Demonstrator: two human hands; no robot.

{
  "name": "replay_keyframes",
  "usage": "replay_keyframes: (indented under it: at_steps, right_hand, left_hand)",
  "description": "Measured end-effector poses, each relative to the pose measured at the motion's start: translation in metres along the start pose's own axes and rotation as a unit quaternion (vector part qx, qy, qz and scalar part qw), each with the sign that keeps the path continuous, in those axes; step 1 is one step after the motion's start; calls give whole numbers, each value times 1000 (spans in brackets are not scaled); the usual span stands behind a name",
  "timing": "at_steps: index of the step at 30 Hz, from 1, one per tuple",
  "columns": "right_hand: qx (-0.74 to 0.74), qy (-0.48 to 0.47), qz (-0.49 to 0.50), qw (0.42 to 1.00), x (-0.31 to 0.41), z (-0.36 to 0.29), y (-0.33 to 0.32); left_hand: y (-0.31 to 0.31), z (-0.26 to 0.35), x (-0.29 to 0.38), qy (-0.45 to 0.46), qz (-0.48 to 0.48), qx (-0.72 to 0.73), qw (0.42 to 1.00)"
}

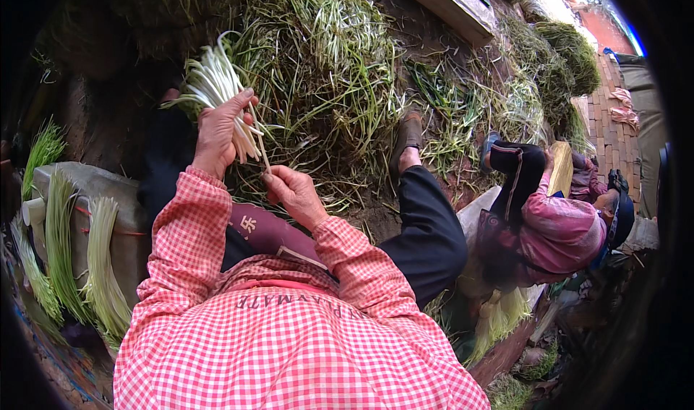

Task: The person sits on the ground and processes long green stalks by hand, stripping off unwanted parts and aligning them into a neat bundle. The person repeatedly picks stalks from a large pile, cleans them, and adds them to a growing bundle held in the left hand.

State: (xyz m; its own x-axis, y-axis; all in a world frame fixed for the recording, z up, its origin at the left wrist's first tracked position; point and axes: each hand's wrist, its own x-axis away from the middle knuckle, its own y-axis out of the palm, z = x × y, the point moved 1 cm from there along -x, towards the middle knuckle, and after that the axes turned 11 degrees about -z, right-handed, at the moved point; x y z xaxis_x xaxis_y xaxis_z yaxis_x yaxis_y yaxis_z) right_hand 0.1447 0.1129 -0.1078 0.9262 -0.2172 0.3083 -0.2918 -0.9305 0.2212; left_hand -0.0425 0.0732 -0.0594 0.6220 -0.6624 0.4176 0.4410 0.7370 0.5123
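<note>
My left hand [222, 130] is closed around a bunch of long stalks [214, 82] with white stems, perhaps garlic chives or a similar leafy vegetable. Their white ends stick out on both sides of the fist. Below and to the right of it, my right hand [295, 193] pinches the end of a single pale stalk [263, 152] between thumb and forefinger; that stalk slants up towards the left hand. Beyond both hands lies a large heap of loose green stalks [336, 74] on the dark soil. A maroon cloth with writing [271, 231] covers my lap.
At the left, sorted bundles of green stalks [103, 252] hang over a grey block [130, 198]. A co-worker in a pink top [564, 231] sits at the right, near a wooden board [560, 168]. More greens [564, 57] and a long pale block [444, 3] lie farther off.
</note>
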Motion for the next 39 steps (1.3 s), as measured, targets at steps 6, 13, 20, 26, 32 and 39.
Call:
replay_keyframes:
  at_steps: [6,13,20,26,32,39]
  right_hand:
    - [236,-89,97,963,-21,-36,-9]
    - [488,7,161,858,-69,14,-81]
    - [667,126,-25,734,-57,125,-72]
    - [538,494,-139,669,13,172,-117]
    - [378,358,208,828,-10,95,-146]
    - [201,270,427,839,-5,146,-203]
  left_hand:
    - [9,-9,20,-91,-137,-108,980]
    - [-1,-2,11,-1,-42,-62,997]
    - [-17,25,8,35,-37,100,994]
    - [-24,40,9,75,-60,169,981]
    - [-28,61,21,165,-37,149,974]
    - [-27,58,21,127,-52,182,974]
